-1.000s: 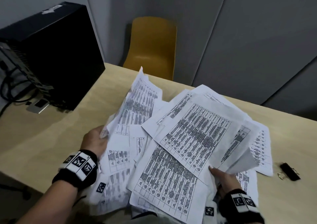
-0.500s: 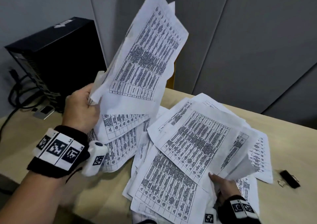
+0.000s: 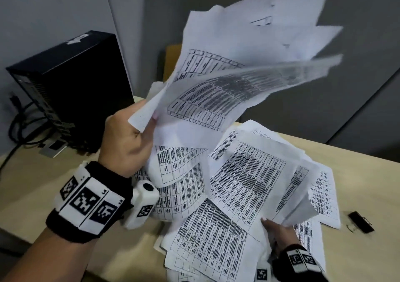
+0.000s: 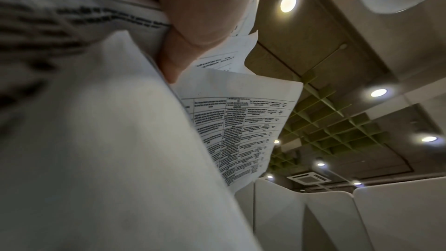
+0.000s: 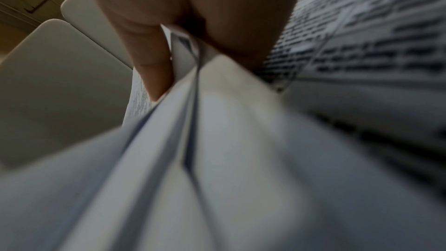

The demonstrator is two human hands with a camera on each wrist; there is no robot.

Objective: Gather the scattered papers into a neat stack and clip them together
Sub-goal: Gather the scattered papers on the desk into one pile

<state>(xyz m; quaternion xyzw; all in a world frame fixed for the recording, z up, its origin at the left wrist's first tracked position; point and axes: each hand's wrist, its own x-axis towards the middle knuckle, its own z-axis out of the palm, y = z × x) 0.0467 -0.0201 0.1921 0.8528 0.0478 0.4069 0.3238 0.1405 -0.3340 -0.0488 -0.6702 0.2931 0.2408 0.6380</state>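
My left hand (image 3: 127,143) is clamped on a fanned bunch of raised sheets (image 3: 233,80), thumb on top and fingers curled beneath, holding them by one corner well above the bench (image 3: 43,186); the sheets spread toward 1 o'clock and their far edges are blurred. The left wrist view confirms my fingers (image 4: 178,58) pinching those sheets at the edge. My right hand (image 3: 276,231), at 5 o'clock, grips the near edge of the loose pile of papers (image 3: 242,186), thumb over the top sheet; the right wrist view shows several layers held between my fingers (image 5: 154,68). The pile lies fanned and unaligned on the bench, printed tables facing up, with sheets overlapping at different angles. A black binder clip (image 3: 361,221) rests on the bench at 3 o'clock, just beside the pile's right edge and apart from either hand. The bench is pale wood. At 10 o'clock a black computer tower (image 3: 71,91) stands on it with cables (image 3: 19,126) trailing behind. Grey wall panels (image 3: 324,113) enclose the far side, and part of a yellow chair (image 3: 172,59) shows behind the raised sheets.
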